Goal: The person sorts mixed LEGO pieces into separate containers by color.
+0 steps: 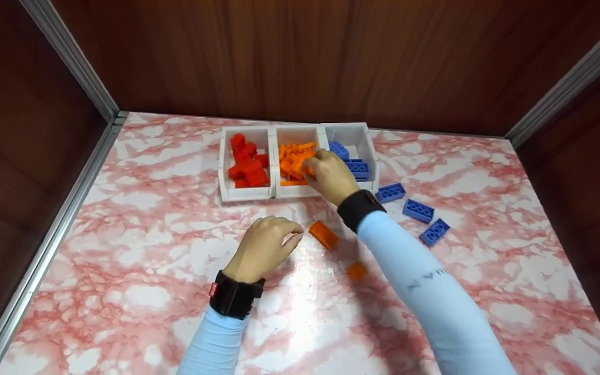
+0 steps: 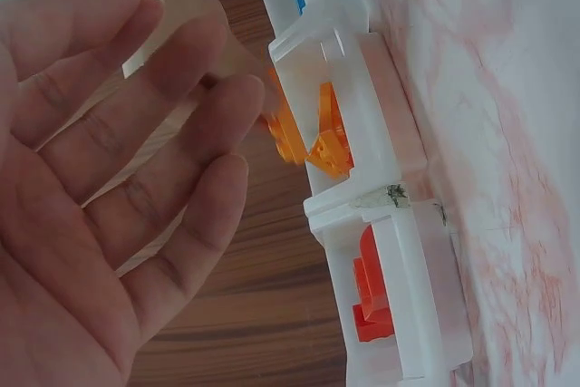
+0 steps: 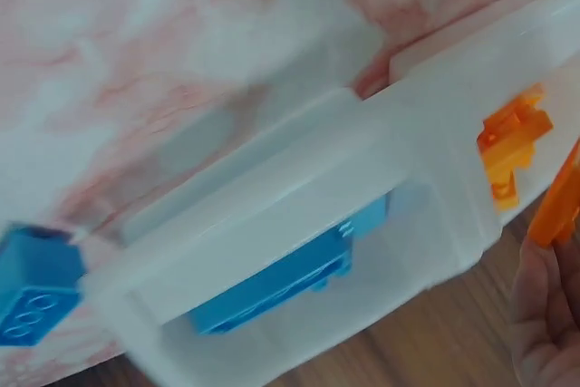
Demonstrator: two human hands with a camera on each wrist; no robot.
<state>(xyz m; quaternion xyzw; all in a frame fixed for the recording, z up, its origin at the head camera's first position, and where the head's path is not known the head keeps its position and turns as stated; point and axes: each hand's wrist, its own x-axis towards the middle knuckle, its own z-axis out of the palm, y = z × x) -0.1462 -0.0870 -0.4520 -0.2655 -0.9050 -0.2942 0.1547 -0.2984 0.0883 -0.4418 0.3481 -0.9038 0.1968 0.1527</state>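
My right hand [image 1: 331, 174] is over the middle compartment of a white three-part tray [image 1: 246, 195]. It pinches an orange toy brick [image 3: 556, 204], which also shows at the fingertips in the left wrist view. Other orange bricks [image 1: 292, 156] lie heaped in that compartment. My left hand [image 1: 264, 246] hovers above the table with fingers loosely bent, holding nothing. Close to its fingertips an orange brick [image 1: 323, 235] lies on the table. A smaller orange brick [image 1: 356, 271] lies nearer to me.
Red bricks [image 1: 248, 164] fill part of the tray's left compartment, and blue bricks [image 1: 356, 169] lie in the right one. Three loose blue bricks [image 1: 418, 210] lie on the marbled table [image 1: 138, 239] right of the tray. A wooden panel [image 1: 300, 57] stands behind.
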